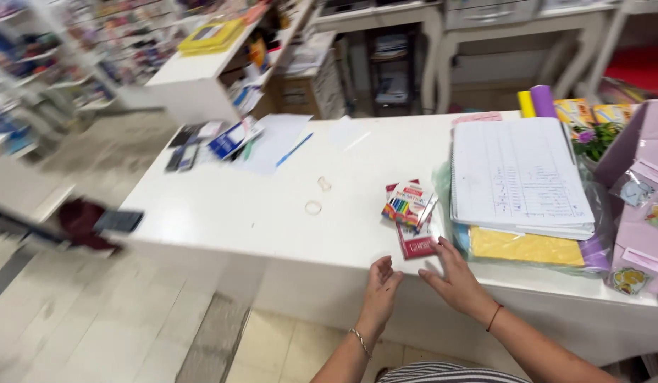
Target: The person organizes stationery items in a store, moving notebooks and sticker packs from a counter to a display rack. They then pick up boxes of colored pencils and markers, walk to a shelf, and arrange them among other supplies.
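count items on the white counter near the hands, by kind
Marker packs: 1
Red packs: 1
Rubber bands: 2
Ruled notebooks: 1
Yellow pads: 1
Blue pens: 1
Total: 7
Right hand touches the red pack; left hand holds nothing.

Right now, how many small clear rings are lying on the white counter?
2. One ring lies mid-counter, left of the coloured-pencil box; the other ring sits just beyond it. More may be hidden under the papers.
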